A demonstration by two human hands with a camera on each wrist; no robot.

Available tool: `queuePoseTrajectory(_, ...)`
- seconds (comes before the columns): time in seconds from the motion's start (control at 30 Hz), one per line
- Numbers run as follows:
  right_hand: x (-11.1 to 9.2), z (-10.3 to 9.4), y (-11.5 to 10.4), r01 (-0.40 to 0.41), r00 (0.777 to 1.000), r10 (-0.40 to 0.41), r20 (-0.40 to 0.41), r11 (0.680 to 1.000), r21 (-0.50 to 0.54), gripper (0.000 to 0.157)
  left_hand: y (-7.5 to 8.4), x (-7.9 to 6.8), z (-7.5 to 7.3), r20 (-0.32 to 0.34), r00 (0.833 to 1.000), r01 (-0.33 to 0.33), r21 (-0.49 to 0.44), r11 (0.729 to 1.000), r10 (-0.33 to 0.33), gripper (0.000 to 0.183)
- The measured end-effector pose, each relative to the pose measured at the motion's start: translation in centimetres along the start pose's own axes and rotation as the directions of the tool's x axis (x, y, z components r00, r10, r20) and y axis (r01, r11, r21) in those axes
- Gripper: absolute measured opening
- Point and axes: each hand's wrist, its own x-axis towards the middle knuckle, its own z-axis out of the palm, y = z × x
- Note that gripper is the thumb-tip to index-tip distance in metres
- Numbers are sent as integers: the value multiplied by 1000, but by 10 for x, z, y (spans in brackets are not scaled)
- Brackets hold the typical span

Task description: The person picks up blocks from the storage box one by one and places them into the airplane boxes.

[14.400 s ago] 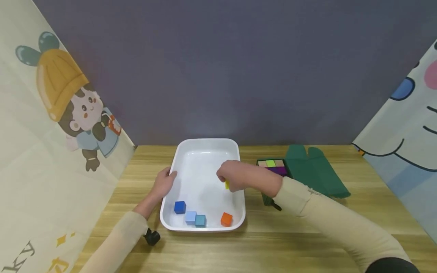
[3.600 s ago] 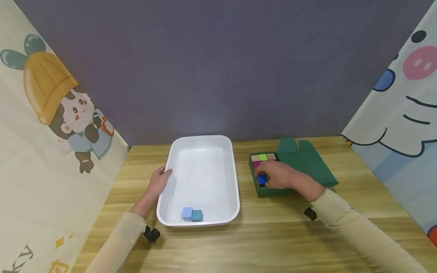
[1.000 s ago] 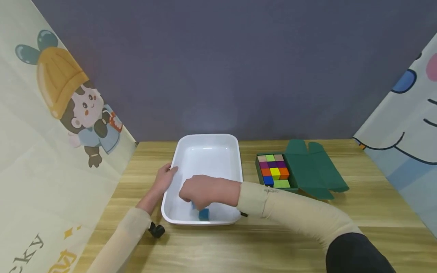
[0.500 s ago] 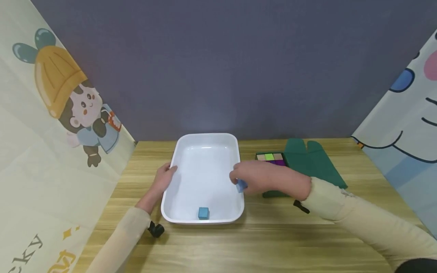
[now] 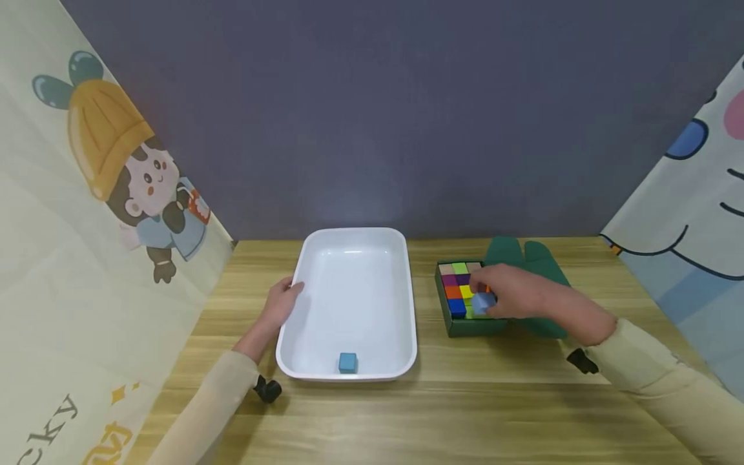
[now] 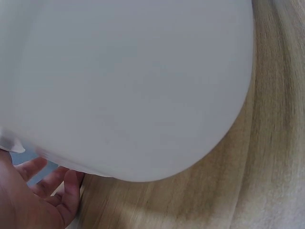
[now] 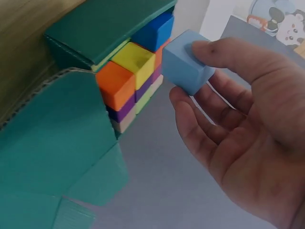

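Note:
My right hand (image 5: 511, 292) pinches a light blue cube (image 7: 187, 62) between thumb and fingers, just over the front of a green cardboard box (image 5: 473, 328). Rows of coloured cubes fill the box; in the right wrist view an orange cube (image 7: 116, 85), a yellow cube (image 7: 135, 63) and a blue cube (image 7: 155, 32) show. On the left, my left hand (image 5: 279, 303) grips the side of a white tray (image 5: 349, 290), thumb over the rim. One teal-blue cube (image 5: 347, 363) lies inside the tray near its front edge.
The box's green lid (image 5: 549, 278) lies folded open to the right, partly behind my right hand. Everything stands on a wood-grain table (image 5: 372, 420). A dark grey panel (image 5: 372, 116) rises at the back, with printed cloths at both sides.
My right hand has lifted the light blue cube out of the tray and carried it right to the box. Earlier, the orange, yellow and dark blue cubes left the tray. The left hand stays on the tray.

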Motion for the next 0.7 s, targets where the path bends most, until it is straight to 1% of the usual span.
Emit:
queuePoseTrajectory(0.07, 1, 2, 3, -7, 1000, 7, -3, 1000, -1, 30, 0, 0, 0, 7, 1000, -2, 1, 1000, 2, 55)
queuePoseTrajectory(0.33, 11, 11, 12, -2, 1000, 2, -4, 1000, -20, 30, -2, 0, 0, -3, 1000, -6, -12, 1000, 6, 53)
queuePoseTrajectory(0.5, 17, 17, 17, -19, 1000, 19, 0, 999, -35, 31, -2, -1, 0, -5, 1000, -6, 1, 1000, 6, 54)
queuePoseTrajectory(0.7, 21, 23, 22, -43, 999, 41, -30, 996, -77, 28, -3, 1, 0, -5, 1000, -3, -4, 1000, 3, 53)
